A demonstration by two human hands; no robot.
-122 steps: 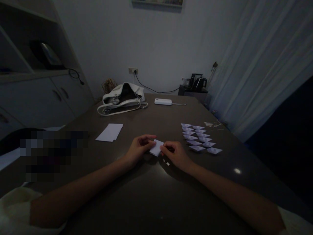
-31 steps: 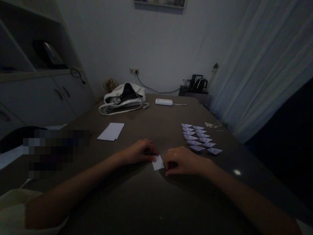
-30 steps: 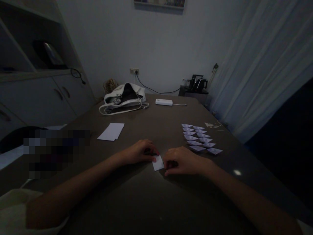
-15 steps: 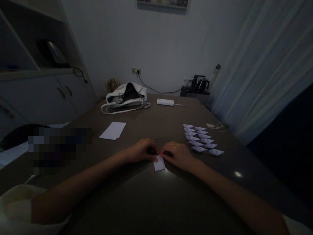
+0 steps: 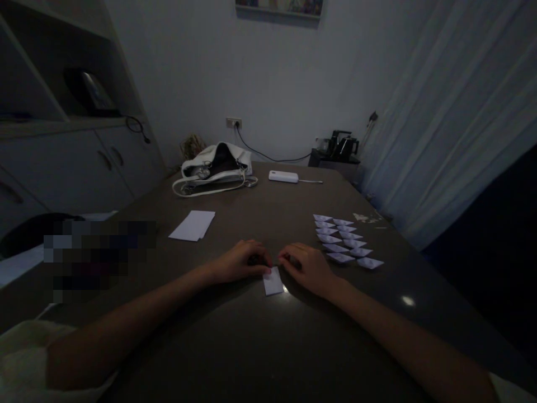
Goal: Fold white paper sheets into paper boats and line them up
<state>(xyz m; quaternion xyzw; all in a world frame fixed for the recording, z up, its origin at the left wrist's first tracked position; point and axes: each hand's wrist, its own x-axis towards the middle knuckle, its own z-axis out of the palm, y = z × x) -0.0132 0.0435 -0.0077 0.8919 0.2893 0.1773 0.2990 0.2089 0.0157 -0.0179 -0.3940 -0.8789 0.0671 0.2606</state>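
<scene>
A small folded sheet of white paper (image 5: 273, 283) lies on the table in front of me. My left hand (image 5: 242, 261) holds its top left corner, thumb pressed on the paper and fingers curled behind. Just off the top right corner is my right hand (image 5: 308, 267), its thumb and forefinger curled together with nothing visible between them. Farther right, several small folded paper boats (image 5: 329, 239) stand in two columns. A stack of white paper sheets (image 5: 192, 226) rests to the left, beyond my left forearm.
At the far side of the brown table (image 5: 268, 347) sits a white handbag (image 5: 218, 168). A white power strip (image 5: 283, 177) with a short cable lies right of it. Black kettles (image 5: 346, 146) stand on a small cabinet behind. A curtain (image 5: 440, 112) hangs at the right.
My right hand has drawn slightly away from the paper's top edge. My left hand stays on the paper, which lies almost where it was.
</scene>
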